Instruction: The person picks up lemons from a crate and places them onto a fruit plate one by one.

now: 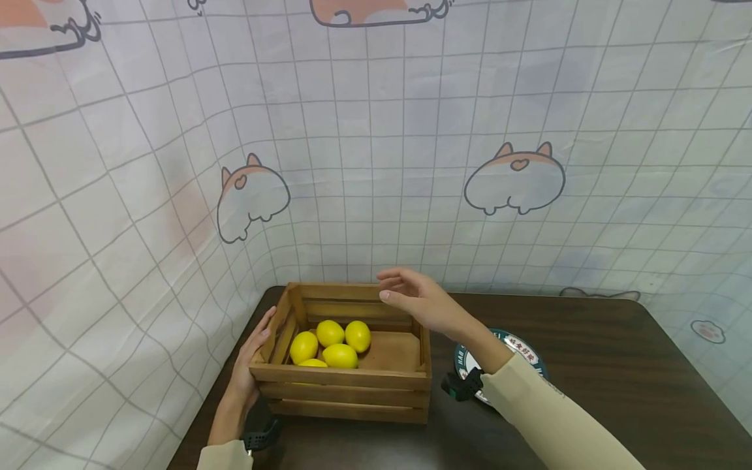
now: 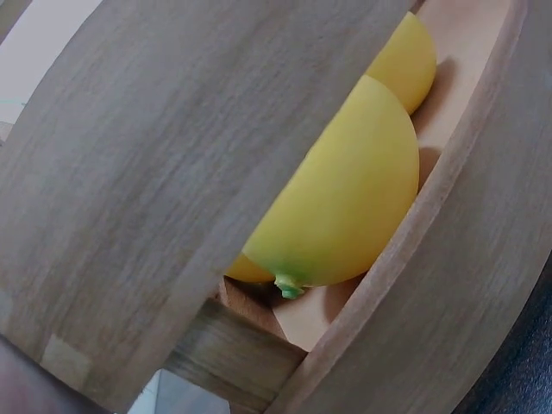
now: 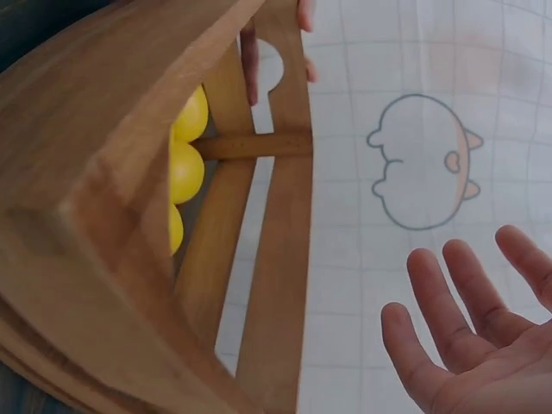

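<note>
Several yellow lemons (image 1: 341, 356) lie in the left part of a slatted wooden crate (image 1: 346, 392). One lemon (image 2: 345, 190) shows a green stem end through the crate's gap in the left wrist view. Against the outer left end of the crate rests my left hand (image 1: 245, 367), its fingers fairly straight along the wood; its thumb is hidden. My right hand (image 1: 425, 303) is raised over the crate's back right corner, fingers loosely bent and holding nothing. The right wrist view shows that hand's spread fingers (image 3: 466, 302) apart from the crate.
Right of the crate a round plate (image 1: 531, 356) with a dark patterned rim lies partly under my right forearm. Everything stands on a dark wooden table (image 1: 611, 365). A gridded cloth with cartoon animals (image 1: 411, 163) hangs behind and at the left.
</note>
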Tool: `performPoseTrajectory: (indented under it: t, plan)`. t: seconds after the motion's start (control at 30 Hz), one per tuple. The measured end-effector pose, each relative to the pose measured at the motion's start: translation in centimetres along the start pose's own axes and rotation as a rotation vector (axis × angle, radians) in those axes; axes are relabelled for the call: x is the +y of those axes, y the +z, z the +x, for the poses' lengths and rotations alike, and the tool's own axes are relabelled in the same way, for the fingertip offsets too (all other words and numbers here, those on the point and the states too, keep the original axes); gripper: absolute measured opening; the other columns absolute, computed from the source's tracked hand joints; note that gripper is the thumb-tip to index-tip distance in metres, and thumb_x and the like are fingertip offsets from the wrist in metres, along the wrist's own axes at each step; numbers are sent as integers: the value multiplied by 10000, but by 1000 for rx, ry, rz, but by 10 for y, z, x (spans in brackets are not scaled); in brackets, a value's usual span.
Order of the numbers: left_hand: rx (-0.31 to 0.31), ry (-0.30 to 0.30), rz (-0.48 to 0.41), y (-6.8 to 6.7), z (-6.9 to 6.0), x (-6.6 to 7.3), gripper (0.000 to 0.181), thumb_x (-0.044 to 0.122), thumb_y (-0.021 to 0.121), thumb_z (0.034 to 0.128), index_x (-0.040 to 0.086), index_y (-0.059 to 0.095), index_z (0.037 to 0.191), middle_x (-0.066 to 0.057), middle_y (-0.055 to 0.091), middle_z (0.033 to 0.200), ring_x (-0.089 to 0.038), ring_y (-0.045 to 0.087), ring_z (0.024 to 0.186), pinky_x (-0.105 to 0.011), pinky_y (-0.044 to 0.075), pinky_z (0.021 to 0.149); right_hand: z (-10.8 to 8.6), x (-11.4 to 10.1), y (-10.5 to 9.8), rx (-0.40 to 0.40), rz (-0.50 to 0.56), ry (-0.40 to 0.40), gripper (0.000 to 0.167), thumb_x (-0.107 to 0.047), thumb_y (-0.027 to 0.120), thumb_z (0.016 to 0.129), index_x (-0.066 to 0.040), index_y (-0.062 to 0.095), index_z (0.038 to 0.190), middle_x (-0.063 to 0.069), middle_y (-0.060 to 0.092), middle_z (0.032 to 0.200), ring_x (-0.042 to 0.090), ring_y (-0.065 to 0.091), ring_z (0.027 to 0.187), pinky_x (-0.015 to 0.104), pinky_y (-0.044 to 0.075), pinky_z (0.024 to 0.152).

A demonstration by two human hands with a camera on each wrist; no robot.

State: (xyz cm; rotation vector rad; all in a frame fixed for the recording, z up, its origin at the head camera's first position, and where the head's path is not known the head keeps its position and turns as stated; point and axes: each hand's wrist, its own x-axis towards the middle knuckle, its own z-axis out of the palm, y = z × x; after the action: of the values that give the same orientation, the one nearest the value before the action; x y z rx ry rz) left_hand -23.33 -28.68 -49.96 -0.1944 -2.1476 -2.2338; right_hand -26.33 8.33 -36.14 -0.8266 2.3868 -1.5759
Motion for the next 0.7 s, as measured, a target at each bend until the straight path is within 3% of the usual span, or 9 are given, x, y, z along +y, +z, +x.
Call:
performPoseTrajectory:
  t: [0.27, 0.7]
  plan:
    - [4, -5, 3, 2, -1, 0, 565, 387, 347, 1105, 273, 231, 1646, -34, 88, 1742, -355, 64, 1585, -721, 23, 1218, 18, -2, 3, -16, 11, -1, 432, -397, 600, 1030, -239, 554, 1430, 82, 587, 1413, 272, 600, 1234, 551, 489, 1074]
    - [14, -10, 7, 1, -1, 1, 570, 393, 349, 1101, 266, 238, 1645, -26, 94, 1742, -353, 64, 1588, -716, 16, 1222, 37, -8, 2, -84, 54, -12, 408, -363, 588, 1038, -209, 570, 1416, 96, 592, 1399, 356, 622, 1249, 548, 499, 1072]
